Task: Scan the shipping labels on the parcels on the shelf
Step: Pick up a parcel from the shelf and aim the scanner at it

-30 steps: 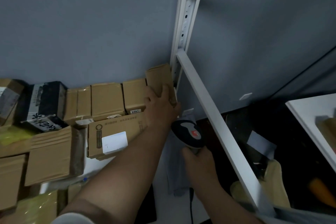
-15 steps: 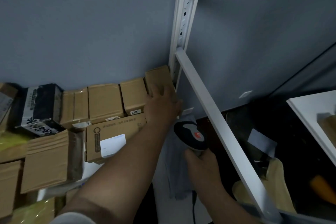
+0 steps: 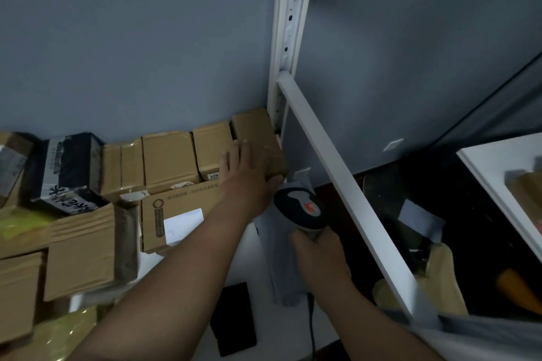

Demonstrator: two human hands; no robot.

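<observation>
We are laying our left hand (image 3: 249,173), fingers straight, on the small brown cardboard parcel (image 3: 258,138) by the white shelf post (image 3: 286,38). It is looking light and stiff, best gripped across its top edges. Our right hand (image 3: 318,255) is gripping the grey handheld barcode scanner (image 3: 302,208).

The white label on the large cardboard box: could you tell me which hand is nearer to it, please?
Left. The left hand rests on a small box just above the white label; the right hand holds the scanner farther right.
</observation>
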